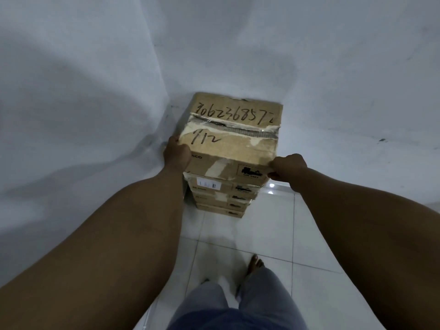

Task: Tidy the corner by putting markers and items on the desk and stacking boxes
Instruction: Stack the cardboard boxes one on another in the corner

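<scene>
Left: wall [71,103] close beside box stack [221,196]
Far: wall directly behind
Right, near: open tiled floor [273,234] (one bare foot [254,264] there)

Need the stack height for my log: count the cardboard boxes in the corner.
5, all in one stack in the corner: top box held by left hand and right hand, four thinner boxes beneath it. Any behind are hidden.

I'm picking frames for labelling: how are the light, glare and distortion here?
Head view: dim and bluish, wide-angle bending at the edges; two small glare spots on the floor tiles; the top box and its handwriting read sharp, with the left hand and right hand gripping it.
</scene>
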